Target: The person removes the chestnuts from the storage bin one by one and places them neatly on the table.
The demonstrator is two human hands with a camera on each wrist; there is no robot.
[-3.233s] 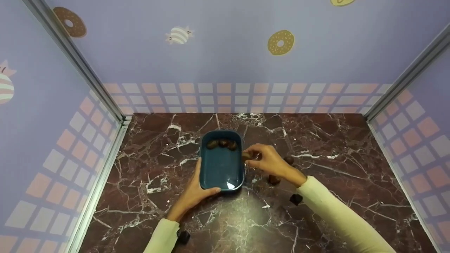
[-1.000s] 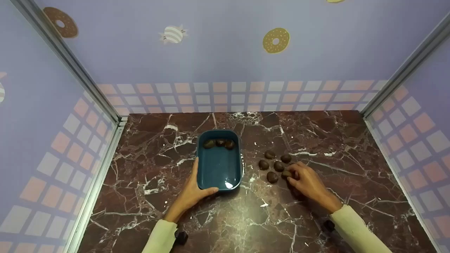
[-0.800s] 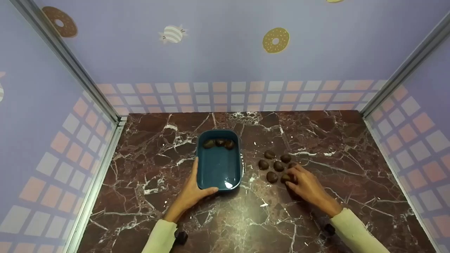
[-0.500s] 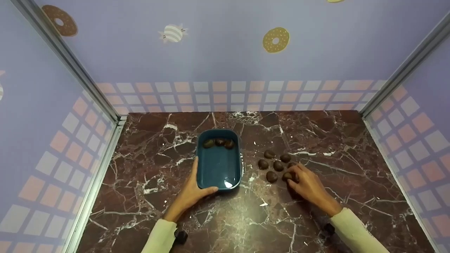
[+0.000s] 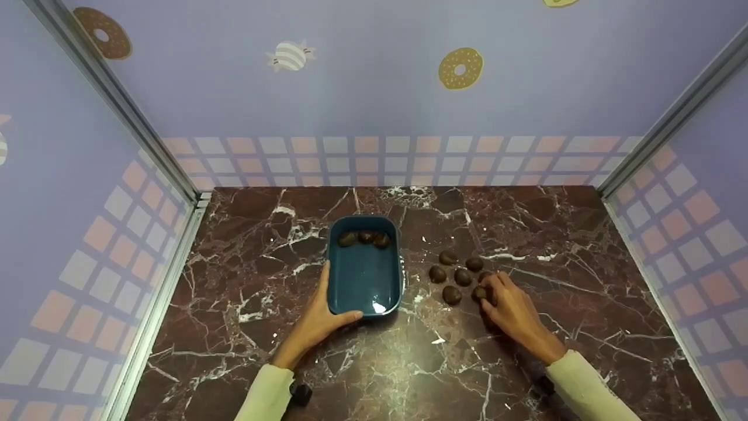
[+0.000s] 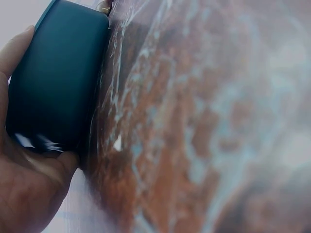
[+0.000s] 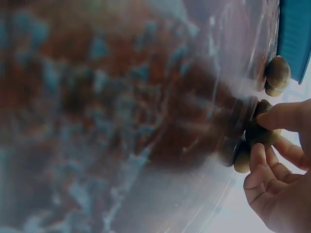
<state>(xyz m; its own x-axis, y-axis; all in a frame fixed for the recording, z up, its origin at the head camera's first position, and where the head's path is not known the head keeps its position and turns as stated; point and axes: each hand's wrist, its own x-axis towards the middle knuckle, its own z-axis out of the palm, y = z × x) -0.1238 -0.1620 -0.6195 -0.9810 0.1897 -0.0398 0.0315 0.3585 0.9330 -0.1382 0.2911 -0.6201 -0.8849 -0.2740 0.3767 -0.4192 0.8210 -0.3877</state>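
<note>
A deep blue rectangular dish (image 5: 363,275) stands on the table, with three brown chestnuts (image 5: 366,237) along its far end. My left hand (image 5: 318,316) grips its near left corner, fingers along the side and thumb on the near rim. In the left wrist view the dish (image 6: 60,73) leans against that palm's fingers and thumb. To the right of the dish lies a loose cluster of chestnuts (image 5: 463,276). At the cluster's right edge my right hand (image 5: 514,310) pinches a chestnut (image 5: 480,293) between thumb and fingers. Its fingers partly hide another chestnut (image 5: 485,276).
The table (image 5: 280,234) is dark red marble with white veins. A purple back wall (image 5: 374,105) with printed sweets and a checked border encloses it, along with side walls (image 5: 52,234) framed by metal rails.
About three seconds ago my right hand was beside the dish's right side with chestnuts in it. It has since moved right to the cluster, which now lies uncovered. My left hand stays on the dish.
</note>
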